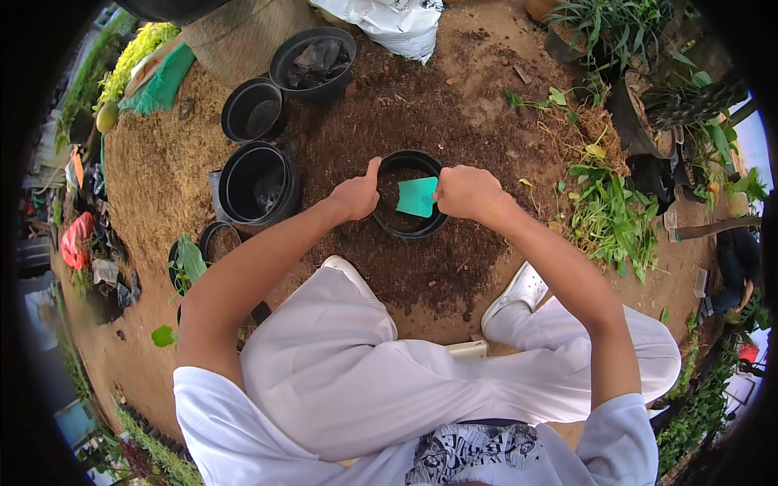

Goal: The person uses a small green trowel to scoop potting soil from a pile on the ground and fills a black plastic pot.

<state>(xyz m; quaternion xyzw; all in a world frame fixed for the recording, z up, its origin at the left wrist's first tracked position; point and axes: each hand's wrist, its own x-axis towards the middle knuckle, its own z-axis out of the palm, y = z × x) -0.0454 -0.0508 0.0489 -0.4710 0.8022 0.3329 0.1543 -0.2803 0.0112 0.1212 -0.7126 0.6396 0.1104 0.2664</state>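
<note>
A round black plastic pot (408, 231) stands on dark loose soil (425, 273) between my feet, with some soil inside. My left hand (357, 193) grips the pot's left rim. At the right rim, my right hand (465, 193) is closed on a teal plastic scoop (417, 197), whose flat blade lies over the pot's opening. The scoop's handle is hidden by my fingers.
Several black pots (258, 182) stand at the left, one holding crumpled black plastic (319, 61). A white sack (401, 24) lies at the top. Uprooted leafy cuttings (614, 219) and potted plants (632, 109) are at the right. A brown heap (152, 158) spreads behind the left pots.
</note>
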